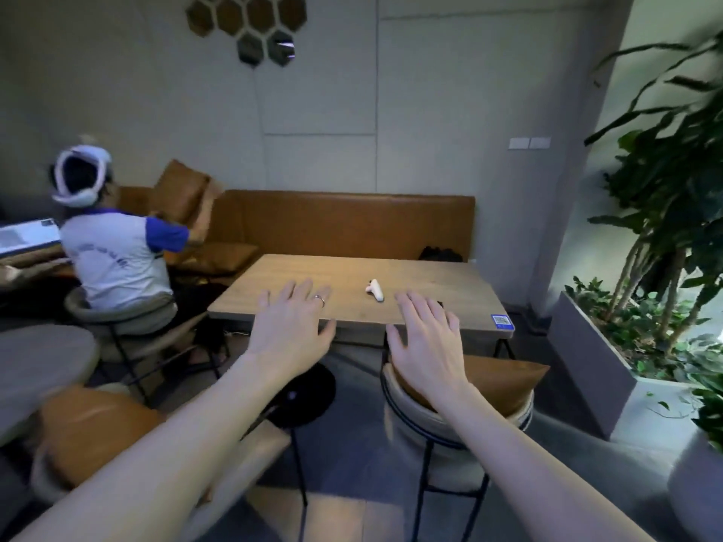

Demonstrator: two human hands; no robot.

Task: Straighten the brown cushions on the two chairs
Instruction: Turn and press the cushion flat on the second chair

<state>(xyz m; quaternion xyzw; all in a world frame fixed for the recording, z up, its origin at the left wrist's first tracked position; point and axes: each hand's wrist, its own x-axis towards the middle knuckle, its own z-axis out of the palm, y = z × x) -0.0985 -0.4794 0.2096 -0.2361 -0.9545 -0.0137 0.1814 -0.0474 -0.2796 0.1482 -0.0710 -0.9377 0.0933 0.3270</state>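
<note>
Two round-backed chairs stand at the near side of a wooden table (352, 279). On the right chair (438, 428) a brown cushion (504, 381) leans against the backrest, one corner sticking out to the right. The left chair (254, 455) carries another brown cushion (94, 428), lying tilted at its left side. My left hand (293, 326) is stretched out in the air in front of the table edge, fingers spread, holding nothing. My right hand (426, 342) hovers above the right chair's back, also open, just left of that cushion.
A small white object (374, 290) lies on the table. Behind it runs a brown bench (352, 224) with more cushions. A person in a white shirt (117, 260) sits at the left. Planters with large plants (657, 267) fill the right side. A round grey table (35, 365) stands at the left.
</note>
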